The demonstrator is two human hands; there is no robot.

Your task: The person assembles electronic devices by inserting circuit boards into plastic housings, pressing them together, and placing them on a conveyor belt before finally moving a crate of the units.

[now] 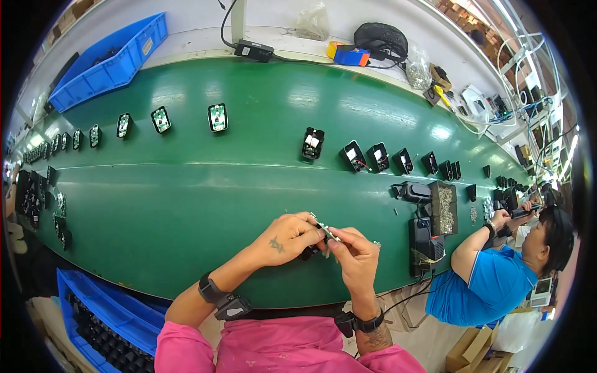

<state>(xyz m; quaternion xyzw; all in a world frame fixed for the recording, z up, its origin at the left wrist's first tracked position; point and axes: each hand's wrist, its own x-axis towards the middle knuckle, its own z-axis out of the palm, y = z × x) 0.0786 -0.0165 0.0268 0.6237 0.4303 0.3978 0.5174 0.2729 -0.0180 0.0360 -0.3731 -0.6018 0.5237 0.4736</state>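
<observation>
My left hand (pixel 287 237) and my right hand (pixel 354 255) meet over the near edge of a green conveyor belt (pixel 186 205). Together they pinch a small green circuit board (pixel 326 229) that tilts up between the fingertips. A black plastic housing (pixel 308 252) sits under my left fingers, partly hidden. Both wrists wear black bands.
Black housings with boards (pixel 313 143) lie in a row along the belt's middle, more at far left. A black tray of small parts (pixel 443 208) and a black tool (pixel 426 245) stand to my right. A person in a blue shirt (pixel 485 280) works there. Blue bins sit at lower left (pixel 93 311) and upper left (pixel 112 62).
</observation>
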